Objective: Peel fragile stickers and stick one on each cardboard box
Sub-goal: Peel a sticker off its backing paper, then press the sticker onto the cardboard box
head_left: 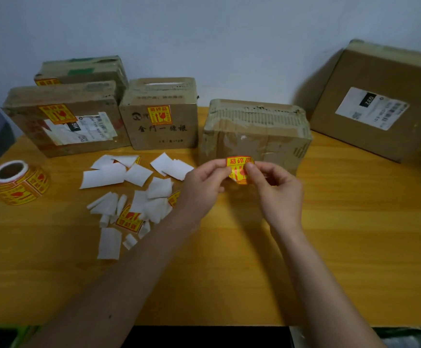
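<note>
Fragile sticker [239, 170], upright with its red heading on top and long axis vertical, is pinched between left hand [204, 187] and right hand [277, 189] before the unlabelled cardboard box [254, 131].

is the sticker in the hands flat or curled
Curled: the sticker bows outward between the left hand and right hand, both pinching its edges.

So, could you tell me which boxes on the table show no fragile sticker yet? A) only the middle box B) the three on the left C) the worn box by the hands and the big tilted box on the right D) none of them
C: the worn box and the big tilted box show no sticker, while the sticker is pinched between the left hand and right hand.
</note>
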